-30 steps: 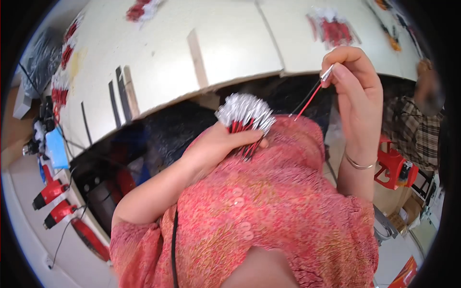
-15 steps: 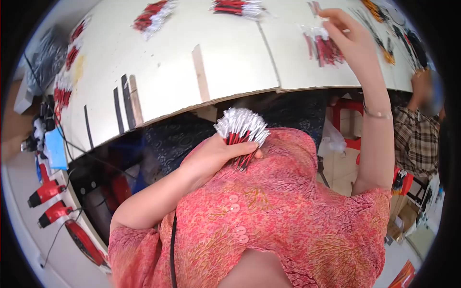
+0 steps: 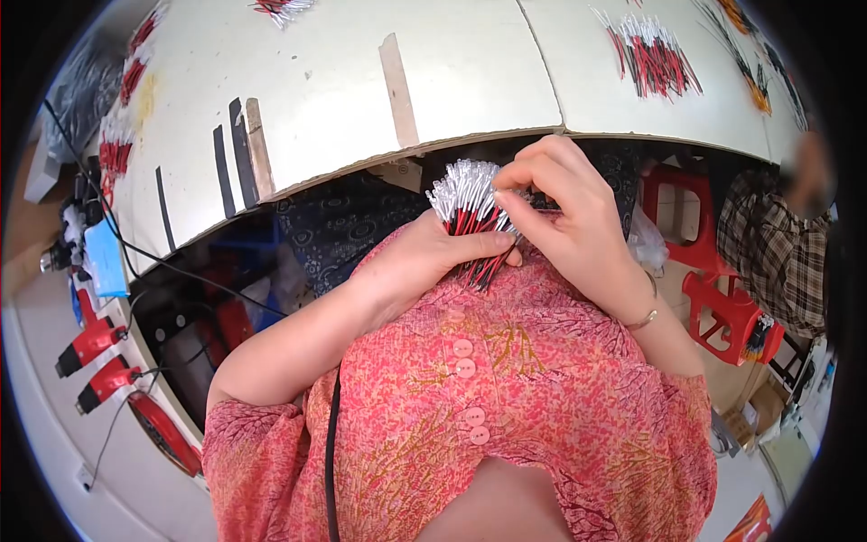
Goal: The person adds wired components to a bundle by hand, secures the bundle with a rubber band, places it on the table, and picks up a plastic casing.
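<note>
In front of the chest, my left hand (image 3: 438, 251) is wrapped round a thick bundle of red and black wires (image 3: 468, 203) with white and silvery tips pointing up toward the table. My right hand (image 3: 560, 194) is at the bundle's right side, thumb and forefinger pinched together by the white tips. Whatever lies between those fingertips is too small to make out. Beyond, on the right part of the white table (image 3: 470, 81), lies a loose spread of similar wires (image 3: 657, 61).
More wire bunches (image 3: 116, 149) line the table's left end. Dark strips (image 3: 239, 154) lie near its front edge. Red heat guns (image 3: 95, 348) are at the lower left. Red stools (image 3: 677, 217) and a person in a plaid shirt (image 3: 781, 248) are on the right.
My right hand has come back from the wires on the right of the table to the bundle in my left hand. My left hand still holds the bundle.
</note>
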Demonstrator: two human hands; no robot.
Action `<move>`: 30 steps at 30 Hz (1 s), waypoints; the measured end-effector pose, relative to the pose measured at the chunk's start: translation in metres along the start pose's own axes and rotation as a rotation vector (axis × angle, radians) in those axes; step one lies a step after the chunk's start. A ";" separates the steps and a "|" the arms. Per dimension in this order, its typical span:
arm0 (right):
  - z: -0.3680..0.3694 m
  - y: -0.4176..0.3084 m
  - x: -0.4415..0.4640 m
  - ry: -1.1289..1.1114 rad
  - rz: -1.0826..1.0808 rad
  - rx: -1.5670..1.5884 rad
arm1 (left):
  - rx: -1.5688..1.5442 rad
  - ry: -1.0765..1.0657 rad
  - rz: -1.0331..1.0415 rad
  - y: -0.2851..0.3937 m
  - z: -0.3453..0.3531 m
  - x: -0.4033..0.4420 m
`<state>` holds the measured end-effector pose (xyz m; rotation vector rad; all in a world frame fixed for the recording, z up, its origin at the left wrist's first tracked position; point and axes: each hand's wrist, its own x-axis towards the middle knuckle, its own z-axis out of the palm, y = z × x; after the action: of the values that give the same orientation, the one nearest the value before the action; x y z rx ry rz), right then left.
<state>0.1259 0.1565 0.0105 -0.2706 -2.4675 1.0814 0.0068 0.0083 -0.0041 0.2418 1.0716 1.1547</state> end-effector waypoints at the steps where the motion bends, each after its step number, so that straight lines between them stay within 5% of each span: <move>1: 0.001 0.001 0.000 -0.002 -0.001 0.001 | -0.003 0.004 -0.007 0.000 0.000 -0.001; 30: 0.005 0.005 -0.006 -0.107 0.127 0.051 | 0.011 0.016 -0.011 -0.004 0.001 0.003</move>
<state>0.1292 0.1546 0.0018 -0.3676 -2.5419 1.2391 0.0095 0.0091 -0.0076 0.2353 1.0924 1.1429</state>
